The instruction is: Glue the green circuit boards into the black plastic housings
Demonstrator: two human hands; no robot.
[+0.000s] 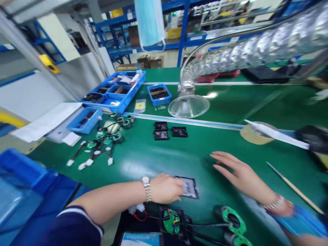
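touching black frame (191, 190), left hand (165, 188), boards (171, 221) nearby

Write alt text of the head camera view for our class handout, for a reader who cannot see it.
A person's left hand rests on a small black frame on a green workbench mat, with the right hand spread open beside it. Wired green circuit boards and blue parts trays lie farther along the bench.

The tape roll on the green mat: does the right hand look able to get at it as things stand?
Probably yes. The right hand is open over the green mat, with only bare mat before the tape roll. A white strip lies across the roll.
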